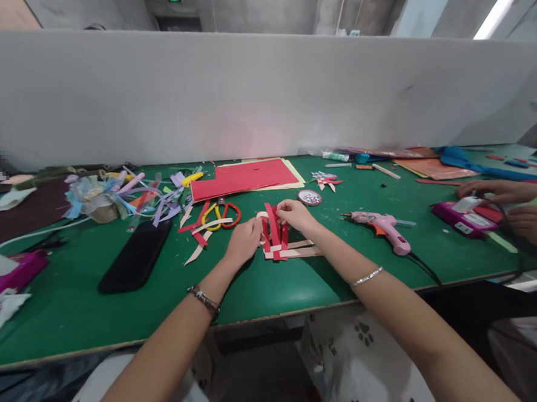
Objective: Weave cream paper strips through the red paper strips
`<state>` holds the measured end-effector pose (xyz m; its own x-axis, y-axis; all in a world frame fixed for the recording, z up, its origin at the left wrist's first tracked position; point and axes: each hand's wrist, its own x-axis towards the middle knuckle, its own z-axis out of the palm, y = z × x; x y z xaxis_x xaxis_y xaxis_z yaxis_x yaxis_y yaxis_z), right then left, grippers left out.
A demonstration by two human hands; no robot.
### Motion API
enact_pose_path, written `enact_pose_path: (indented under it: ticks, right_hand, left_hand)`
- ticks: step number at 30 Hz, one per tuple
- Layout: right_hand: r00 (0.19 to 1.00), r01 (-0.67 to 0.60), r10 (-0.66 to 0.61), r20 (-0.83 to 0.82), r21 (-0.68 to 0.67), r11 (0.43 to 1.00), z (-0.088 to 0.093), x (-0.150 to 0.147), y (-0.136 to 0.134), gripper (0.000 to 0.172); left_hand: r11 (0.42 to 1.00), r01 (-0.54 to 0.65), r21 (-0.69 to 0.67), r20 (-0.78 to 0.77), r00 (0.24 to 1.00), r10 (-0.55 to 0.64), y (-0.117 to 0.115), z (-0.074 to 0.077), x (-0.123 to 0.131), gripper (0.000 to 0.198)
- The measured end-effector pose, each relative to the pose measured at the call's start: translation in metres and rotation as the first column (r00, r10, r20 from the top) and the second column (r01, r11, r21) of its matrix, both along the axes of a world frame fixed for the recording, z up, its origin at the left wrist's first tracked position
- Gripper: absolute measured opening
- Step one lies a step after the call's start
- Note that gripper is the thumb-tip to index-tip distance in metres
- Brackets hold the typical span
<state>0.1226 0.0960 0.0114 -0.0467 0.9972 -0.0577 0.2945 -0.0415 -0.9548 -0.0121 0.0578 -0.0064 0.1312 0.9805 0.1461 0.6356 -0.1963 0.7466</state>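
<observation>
A small weave of red and cream paper strips stands at the middle of the green table. My left hand is closed on the weave's left side, by a curled cream strip. From the right, my right hand pinches the top of a red strip of the same weave. Two cream strips reach from its lower part to the right, under my right forearm. Left of my left hand lie loose red and cream strips and scissors with yellow and red handles.
Red and cream sheets lie behind. A round dish and a pink glue gun are to the right, a black phone to the left. Another person's hands are at the far right, near a purple power strip.
</observation>
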Motion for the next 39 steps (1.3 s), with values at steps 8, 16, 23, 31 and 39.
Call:
enact_pose_path:
  ticks: [8,16,23,31,39]
  right_hand:
    - [0.998,0.011,-0.015,0.063,0.056,0.998,-0.008,0.000,-0.003,0.016]
    - [0.854,-0.231,-0.100,0.511,0.543,0.807,-0.006,0.017,-0.006,0.010]
    - [0.683,-0.262,-0.239,0.691,0.536,0.803,-0.003,0.015,-0.005,0.012]
    - [0.841,-0.178,0.010,0.541,0.259,0.949,-0.009,-0.002,0.009,0.011]
    - [0.916,-0.204,0.054,0.398,0.346,0.916,-0.010,0.010,0.006,0.030]
  left_hand:
    - [0.995,-0.067,-0.079,0.084,0.994,0.073,0.001,0.001,0.001,0.012]
    - [0.998,-0.031,-0.051,0.107,0.994,0.036,0.002,-0.002,-0.001,0.021]
    - [0.999,-0.021,-0.046,0.093,0.995,0.025,0.000,-0.001,-0.002,0.023]
    - [1.000,0.026,0.009,-0.006,1.000,-0.026,0.001,0.000,-0.002,0.019]
    - [0.982,0.141,0.127,-0.139,0.983,-0.123,0.005,-0.003,-0.003,0.011]
